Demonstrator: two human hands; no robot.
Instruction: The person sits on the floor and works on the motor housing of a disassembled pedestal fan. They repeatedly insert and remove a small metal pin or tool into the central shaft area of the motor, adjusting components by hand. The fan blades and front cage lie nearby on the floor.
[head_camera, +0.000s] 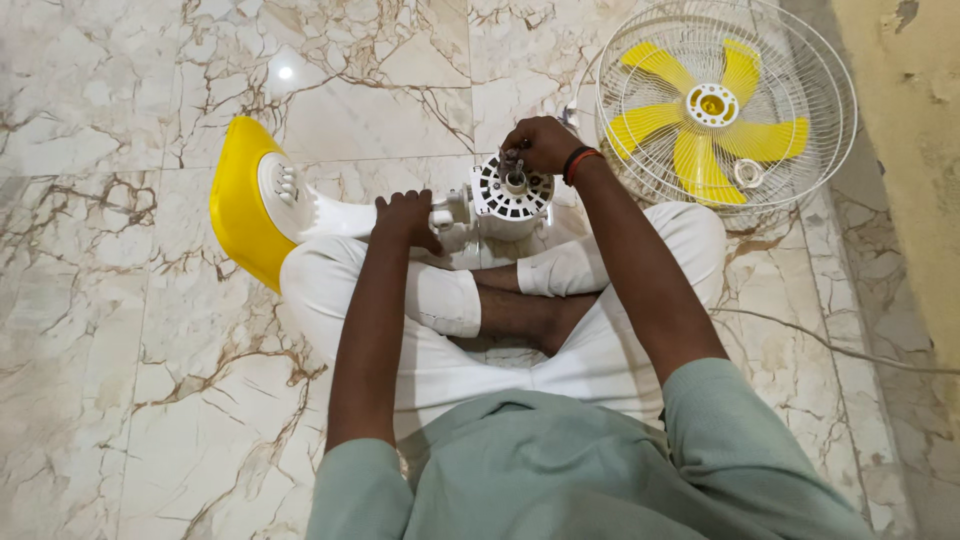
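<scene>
- The fan motor housing (511, 200) is propped across the lap of a person seated cross-legged on the marble floor (120, 330), its shaft end turned upward; the yellow base (238, 200) lies tipped on the floor to the left.
- The right hand (541, 145) is closed, fingertips pinched on something small at the motor shaft (514, 180); what exactly is pinched cannot be made out. A small fastener could be dropped there and lost through the housing vents or rolled off across the smooth floor.
- The left hand (405, 218) is wrapped around the white neck (345, 218) of the stand. Were that hold loosened, the unsupported housing could be rolled off the lap and cracked on the stone.
- The grille with the yellow blades (722, 105) is leaned near the wall (910, 150), just beside the right elbow, and could be knocked over.
- The cord (830, 345) trailing across the floor could be snagged.
</scene>
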